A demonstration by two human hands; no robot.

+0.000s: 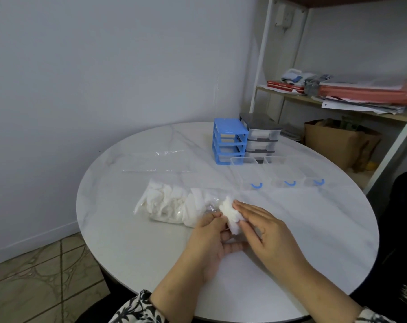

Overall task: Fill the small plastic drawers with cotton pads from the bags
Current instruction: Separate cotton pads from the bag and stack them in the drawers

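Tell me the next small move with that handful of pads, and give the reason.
Probably carry the cotton pads, held between left hand and right hand, to the nearest clear drawer. It lies pulled out of the blue frame, looks empty, and the bag holds more.

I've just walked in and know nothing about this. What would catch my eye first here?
Probably the two hands, left hand and right hand, holding a clump of cotton pads at the near table edge, beside a bag of pads. Behind stands a bright blue drawer frame, with three clear drawers laid out empty.
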